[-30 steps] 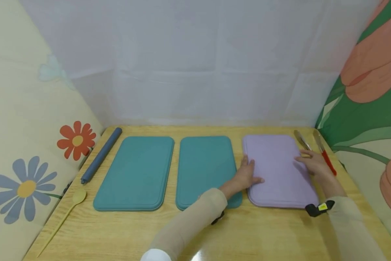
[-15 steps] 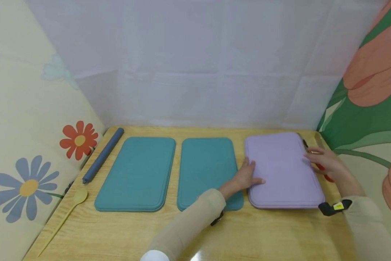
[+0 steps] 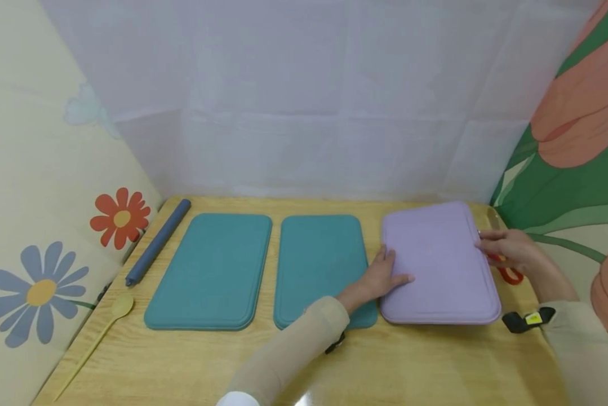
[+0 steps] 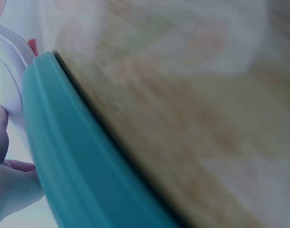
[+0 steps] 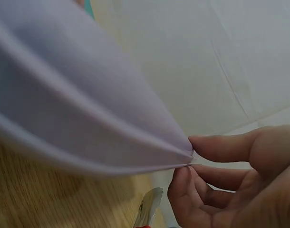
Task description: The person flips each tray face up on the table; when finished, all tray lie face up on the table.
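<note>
A flat lilac rectangular case [image 3: 435, 270] with rounded corners lies at the right of the table, its right side tilted up. My right hand [image 3: 511, 251] pinches the edge of that raised side between thumb and fingers. The right wrist view shows the thumb [image 5: 226, 148] above the ridged edge and curled fingers below it. My left hand [image 3: 377, 276] rests on the left edge of the case, fingers spread and thumb over the top. Under my left forearm is a smaller teal case [image 3: 319, 259], partly hidden.
A larger teal case [image 3: 212, 270] lies further left. Along the left table edge are a dark blue roll [image 3: 158, 243] and a long yellow spoon [image 3: 106, 327]. Beside my right hand lies a metal-bladed tool with a red looped handle [image 3: 510, 276]. A white sheet [image 3: 304, 113] hangs behind.
My right hand has moved right and lifted the lilac case's right edge, tilting the case. The case now hides a metal utensil seen earlier. My left hand stays on the left edge.
</note>
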The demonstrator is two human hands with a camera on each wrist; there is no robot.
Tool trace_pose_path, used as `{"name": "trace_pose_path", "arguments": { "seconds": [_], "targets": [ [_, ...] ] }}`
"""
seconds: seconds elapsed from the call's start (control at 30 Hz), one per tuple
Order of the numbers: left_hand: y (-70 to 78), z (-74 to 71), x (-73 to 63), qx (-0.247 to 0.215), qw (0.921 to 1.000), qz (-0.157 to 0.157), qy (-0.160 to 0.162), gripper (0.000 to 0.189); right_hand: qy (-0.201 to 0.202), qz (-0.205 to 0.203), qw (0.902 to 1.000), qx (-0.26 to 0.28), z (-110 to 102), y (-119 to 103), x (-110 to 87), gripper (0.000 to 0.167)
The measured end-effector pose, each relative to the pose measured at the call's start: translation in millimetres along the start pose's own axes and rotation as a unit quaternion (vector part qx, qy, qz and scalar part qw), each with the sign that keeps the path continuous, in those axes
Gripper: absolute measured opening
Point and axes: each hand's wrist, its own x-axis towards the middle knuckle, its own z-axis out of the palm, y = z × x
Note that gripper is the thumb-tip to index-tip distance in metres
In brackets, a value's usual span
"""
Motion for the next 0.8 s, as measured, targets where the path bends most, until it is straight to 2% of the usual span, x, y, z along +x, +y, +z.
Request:
{"name": "trace_pose_path", "arguments": {
  "seconds": [0.1,0.27,0.57,0.73,0.8],
  "targets": [
    [0.1,1.8,-3.0,0.014,0.9998,0.011,0.007,0.083,0.005,0.001,0.9999,-0.011,1,1,-0.7,0.066],
    [3.6,2.1,-11.4,0.064,0.9967,0.045,0.021,0.080,0.010,-0.003,0.9999,-0.013,3,0,-1.1,0.066],
    [12.0,2.3,-34.1,0.153,0.9816,0.107,0.040,0.081,0.024,-0.004,0.9993,-0.029,7,-10,-4.6,0.066],
    [17.9,2.9,-44.2,0.174,0.9757,0.130,0.031,0.084,0.025,-0.005,0.9992,-0.030,7,-14,-7.0,0.067],
    [20.6,2.3,-47.8,0.172,0.9760,0.133,0.015,0.088,0.023,-0.008,0.9995,-0.021,6,-15,-7.5,0.067]
  ]
}}
